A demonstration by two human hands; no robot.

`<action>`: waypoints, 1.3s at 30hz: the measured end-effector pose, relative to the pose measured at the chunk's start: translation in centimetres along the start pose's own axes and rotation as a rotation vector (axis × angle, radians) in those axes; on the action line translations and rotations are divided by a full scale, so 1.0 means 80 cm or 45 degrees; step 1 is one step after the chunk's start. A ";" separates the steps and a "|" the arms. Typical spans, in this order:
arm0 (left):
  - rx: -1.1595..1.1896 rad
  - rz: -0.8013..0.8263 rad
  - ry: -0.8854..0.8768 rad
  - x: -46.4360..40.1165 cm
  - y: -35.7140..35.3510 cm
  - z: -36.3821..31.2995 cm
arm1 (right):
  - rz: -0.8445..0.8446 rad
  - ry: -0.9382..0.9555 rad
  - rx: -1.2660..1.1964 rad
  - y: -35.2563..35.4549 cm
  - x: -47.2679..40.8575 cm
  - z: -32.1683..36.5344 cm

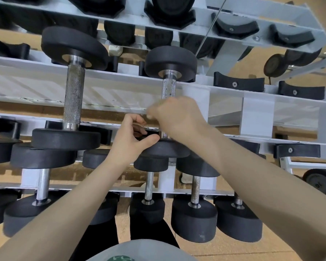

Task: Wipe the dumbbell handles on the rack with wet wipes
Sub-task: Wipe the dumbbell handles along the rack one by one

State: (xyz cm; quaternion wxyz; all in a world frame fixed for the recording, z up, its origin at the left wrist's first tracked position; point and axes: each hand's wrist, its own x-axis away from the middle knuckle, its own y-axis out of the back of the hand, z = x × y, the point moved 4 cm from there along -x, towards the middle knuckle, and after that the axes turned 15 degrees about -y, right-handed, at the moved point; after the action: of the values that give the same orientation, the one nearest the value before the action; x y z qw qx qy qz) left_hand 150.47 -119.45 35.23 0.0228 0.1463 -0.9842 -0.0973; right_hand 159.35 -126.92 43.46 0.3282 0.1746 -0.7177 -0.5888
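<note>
The right hand (pixel 177 117) grips the dumbbell handle (pixel 168 89), whose long axis runs 12 to 6 o'clock. The left hand (pixel 132 136), fingers curled and holding nothing visible, sits at 8 o'clock.

Knurled metal handle (pixel 168 89), matt black rubbery weights (pixel 170 62), white-painted metal rack (pixel 256 117).

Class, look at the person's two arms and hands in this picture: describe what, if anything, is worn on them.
Both forearms are bare up to the frame's edge: no sleeves show on them. The left hand and the right hand wear no gloves, and no watch, ring or band is visible on either wrist or hand. The right hand is slightly blurred, so small details there cannot be told.
</note>
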 end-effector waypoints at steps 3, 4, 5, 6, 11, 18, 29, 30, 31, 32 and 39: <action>-0.011 0.016 0.020 0.000 0.001 0.000 | -0.139 -0.150 -0.124 0.006 -0.024 -0.033; -0.015 0.018 0.024 0.001 0.001 0.000 | -0.128 -0.206 -0.183 0.002 -0.028 -0.042; -0.021 0.016 0.028 0.001 0.001 0.000 | -0.098 -0.234 -0.254 -0.005 -0.030 -0.047; -0.020 0.009 0.031 0.000 0.002 0.000 | -0.052 -0.218 -0.311 -0.013 -0.029 -0.049; -0.001 0.000 0.023 0.002 0.000 -0.001 | 0.103 -0.011 -0.560 -0.038 0.014 -0.033; -0.132 0.027 -0.065 0.017 0.001 -0.012 | 0.569 -0.335 -1.134 -0.023 0.015 -0.042; 0.009 0.077 -0.207 0.054 0.019 -0.091 | 0.852 -0.624 -2.299 -0.015 0.070 -0.037; 0.077 0.108 -0.199 0.058 0.016 -0.098 | 0.854 -0.597 -2.341 -0.012 0.076 -0.032; 0.152 0.139 -0.189 0.061 0.011 -0.104 | 0.844 -0.564 -2.367 -0.008 0.083 -0.026; 0.220 0.169 -0.159 0.067 0.008 -0.110 | 0.812 -0.538 -2.382 -0.006 0.093 -0.020; 0.314 0.130 -0.015 0.119 0.026 -0.114 | 0.550 -0.571 -2.210 -0.006 0.161 0.025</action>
State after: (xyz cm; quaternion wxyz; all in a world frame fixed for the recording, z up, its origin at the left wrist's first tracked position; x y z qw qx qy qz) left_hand 141.45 -121.96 44.71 0.0038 0.0972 -0.9949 0.0250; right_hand 148.62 -133.81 46.25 0.3000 -0.3887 -0.0882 -0.8667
